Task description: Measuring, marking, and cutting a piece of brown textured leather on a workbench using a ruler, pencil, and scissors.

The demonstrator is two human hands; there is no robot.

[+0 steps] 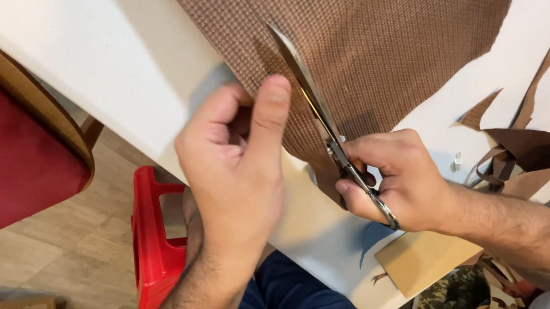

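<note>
- Right hand (pixel 398 178) closes its fingers through the handles of steel scissors (pixel 327 124), blades pointing to eleven o'clock.
- Left hand (pixel 237 155) pinches the woven brown fabric (pixel 378 25), thumb against curled fingers.
- Curled brown offcuts (pixel 523 147) lie at three o'clock on the white table (pixel 106 63).

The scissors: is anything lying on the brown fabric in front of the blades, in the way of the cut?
Nothing visible does. The scissors, in the right hand, point up across the brown checked fabric, which lies bare ahead of the blades. The left hand pinches the fabric's edge beside the blades. Loose scraps lie off to the right.
</note>
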